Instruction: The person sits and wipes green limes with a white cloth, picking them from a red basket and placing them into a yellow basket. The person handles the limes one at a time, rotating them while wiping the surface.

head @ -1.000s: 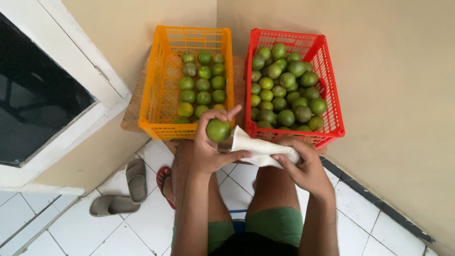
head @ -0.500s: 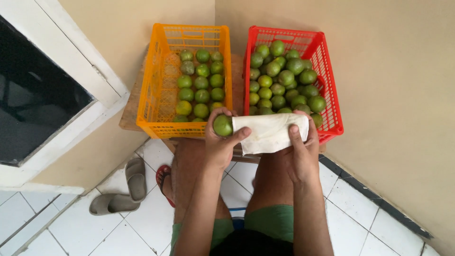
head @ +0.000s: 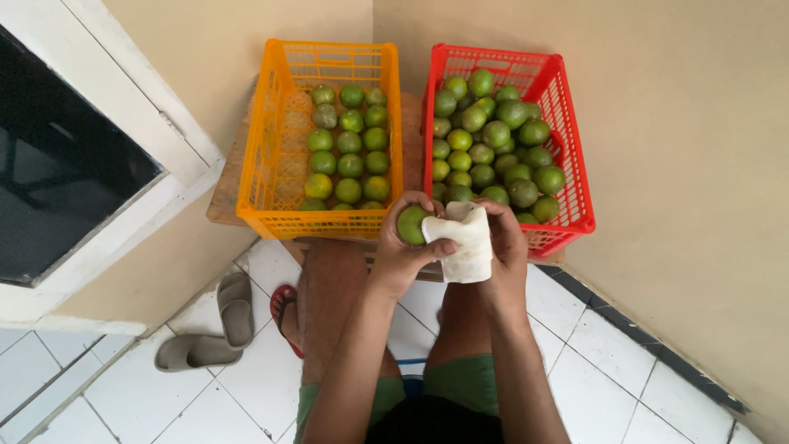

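A green lime (head: 410,224) sits in the left hand (head: 408,247) — fingers curled round it in a firm grip, thumb across the front — just before the crates. The right hand (head: 503,242) clasps a white cloth (head: 468,243) against the lime. Behind stand an orange crate (head: 271,164) and a red crate (head: 569,156), both holding limes.
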